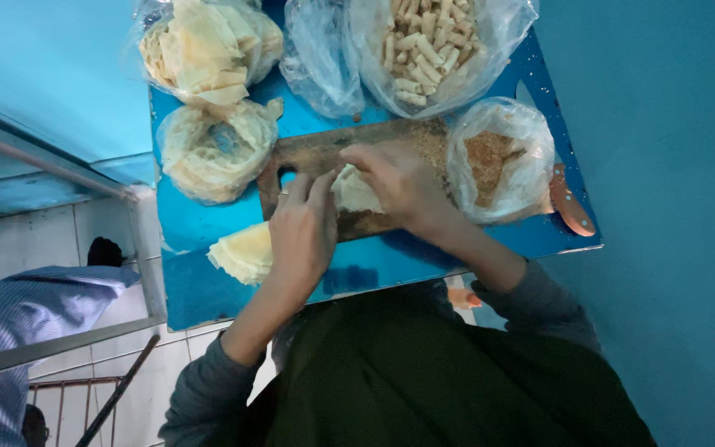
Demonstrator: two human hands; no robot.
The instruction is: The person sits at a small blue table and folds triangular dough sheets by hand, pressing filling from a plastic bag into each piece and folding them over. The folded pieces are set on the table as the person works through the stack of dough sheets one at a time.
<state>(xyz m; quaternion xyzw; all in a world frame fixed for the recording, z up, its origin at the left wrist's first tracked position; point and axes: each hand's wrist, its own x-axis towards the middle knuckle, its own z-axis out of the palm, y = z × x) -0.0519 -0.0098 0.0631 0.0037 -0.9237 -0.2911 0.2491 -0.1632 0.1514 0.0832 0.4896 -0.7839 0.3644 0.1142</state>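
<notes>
Centrally, pale thin pastry sheet [356, 190], folded, pinched by both hands.

Pretty cramped up top from where I sat. The far edge of the blue tray [208, 298] was walled off by bags: wrappers [204, 45], a near-empty bag [320, 58], rolls [432, 50]. Another wrapper bag [217, 153] crowded the left of the board [316, 153], and the filling bag [498, 161] touched its right end, with a knife [571, 207] just past it. Both hands, left [302, 232] and right [399, 182], covered the board's middle. The only open lanes I saw were the tray's near-left corner, beside the wrapper stack [246, 252], and the near strip under the right wrist.
</notes>
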